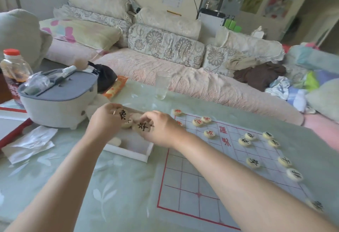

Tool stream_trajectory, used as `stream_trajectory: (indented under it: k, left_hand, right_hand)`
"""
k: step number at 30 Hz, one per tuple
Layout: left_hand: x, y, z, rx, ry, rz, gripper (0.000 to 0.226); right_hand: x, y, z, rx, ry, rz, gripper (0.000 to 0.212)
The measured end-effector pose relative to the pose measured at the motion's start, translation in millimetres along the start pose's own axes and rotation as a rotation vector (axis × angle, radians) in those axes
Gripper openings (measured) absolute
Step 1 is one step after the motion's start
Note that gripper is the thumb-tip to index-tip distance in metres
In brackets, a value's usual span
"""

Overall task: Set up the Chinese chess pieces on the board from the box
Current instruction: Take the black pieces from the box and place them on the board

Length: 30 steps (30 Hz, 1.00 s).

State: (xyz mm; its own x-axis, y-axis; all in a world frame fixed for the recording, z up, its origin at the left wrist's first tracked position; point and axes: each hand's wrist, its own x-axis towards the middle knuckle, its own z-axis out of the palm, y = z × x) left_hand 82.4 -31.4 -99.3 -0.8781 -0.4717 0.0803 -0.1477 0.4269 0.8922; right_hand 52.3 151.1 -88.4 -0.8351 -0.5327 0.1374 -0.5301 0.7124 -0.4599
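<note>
Both hands are over the white box (128, 153), centre-left of the frame. The left hand (105, 121) pinches one black-marked piece (123, 114) and the right hand (162, 130) pinches a second piece (143, 126). The board (190, 186) lies right of the box, nearer to the right hand.

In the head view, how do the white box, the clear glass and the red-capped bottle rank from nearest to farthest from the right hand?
1. White box: just under the right hand, which pinches a black-marked piece.
2. Clear glass: beyond the hand, toward the sofa.
3. Red-capped bottle: far left, behind the grey cooker.
</note>
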Motion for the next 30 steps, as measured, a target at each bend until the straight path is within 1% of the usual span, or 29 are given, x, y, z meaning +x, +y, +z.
stream_trajectory:
  k: [2,5,9,16,21,24,27,30]
  left_hand:
    - [-12.1,16.2,26.4,0.004,-0.08,0.065,0.037]
    - [-32.3,37.5,61.9,0.016,-0.202,0.139,0.033]
    - [-59.8,62.6,103.3,0.006,-0.288,0.188,0.026]
    - [-86.2,84.2,177.4,-0.11,-0.475,0.119,0.021]
    - [-70.5,102.5,218.6,-0.172,-0.518,0.104,0.022]
    - [-58.1,117.0,239.0,-0.19,-0.529,0.136,0.021]
    - [-47.4,123.0,258.7,-0.177,-0.563,0.184,0.02]
    - [-40.9,118.5,276.6,-0.173,-0.584,0.191,0.021]
  right_hand:
    - [-23.9,19.7,-19.9,0.01,0.04,0.036,0.028]
    - [-59.8,50.8,-45.4,0.007,0.087,0.106,0.029]
    - [-101.9,97.7,-70.0,-0.007,0.151,0.218,0.028]
    - [-141.0,189.8,-106.3,-0.08,0.247,0.463,0.031]
    - [-138.4,248.1,-132.4,-0.128,0.298,0.616,0.026]
    - [-124.4,277.9,-146.6,-0.145,0.317,0.652,0.023]
    - [-106.2,303.2,-154.9,-0.191,0.292,0.669,0.026]
    - [-88.3,321.6,-154.3,-0.224,0.266,0.678,0.028]
